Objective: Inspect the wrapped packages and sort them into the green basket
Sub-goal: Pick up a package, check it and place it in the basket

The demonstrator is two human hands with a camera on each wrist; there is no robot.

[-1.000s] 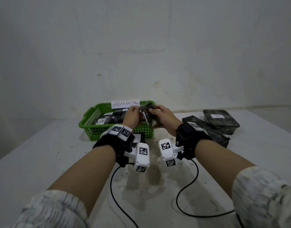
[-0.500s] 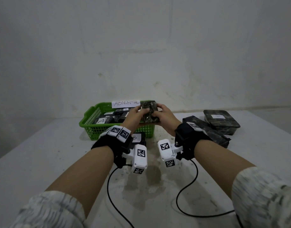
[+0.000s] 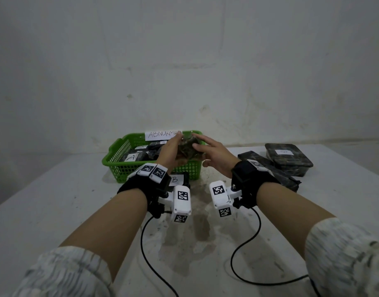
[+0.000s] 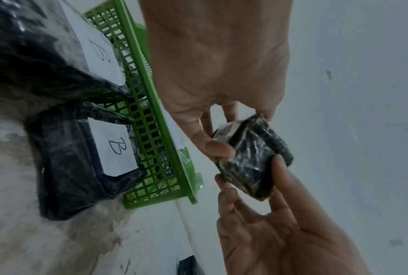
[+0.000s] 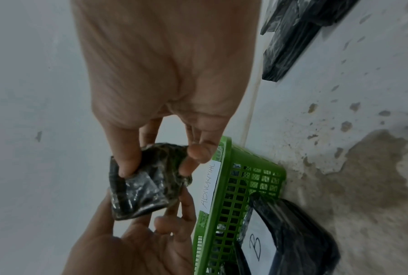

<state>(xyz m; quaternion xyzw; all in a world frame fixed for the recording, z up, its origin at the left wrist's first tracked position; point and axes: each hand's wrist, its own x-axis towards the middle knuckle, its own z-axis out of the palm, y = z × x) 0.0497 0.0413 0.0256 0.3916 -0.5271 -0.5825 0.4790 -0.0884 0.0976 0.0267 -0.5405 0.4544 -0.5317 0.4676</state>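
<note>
A small dark wrapped package (image 3: 187, 147) hangs in the air just over the near right corner of the green basket (image 3: 141, 170). My left hand (image 3: 176, 144) pinches its left side between thumb and fingers, plainly seen in the left wrist view (image 4: 240, 130). My right hand (image 3: 198, 144) holds the opposite side, its fingertips pinching the crinkled wrap (image 5: 163, 158). The package (image 4: 250, 163) shows a pale label strip on one edge. The basket carries a paper sign reading ABNORMAL (image 3: 160, 135) and holds several dark packages, one labelled A (image 3: 131, 157).
Two dark packages labelled B (image 4: 113, 148) lie against the basket's front wall, under my left wrist. Two more wrapped packages (image 3: 289, 156) (image 3: 268, 168) lie at the right on the white table (image 3: 55, 200). Black cables (image 3: 145, 243) trail from both wrists. A wall stands close behind.
Both hands have turned the small package between them and carried it a little up and back over the basket's corner. The right hand's fingers have spread flatter over it.
</note>
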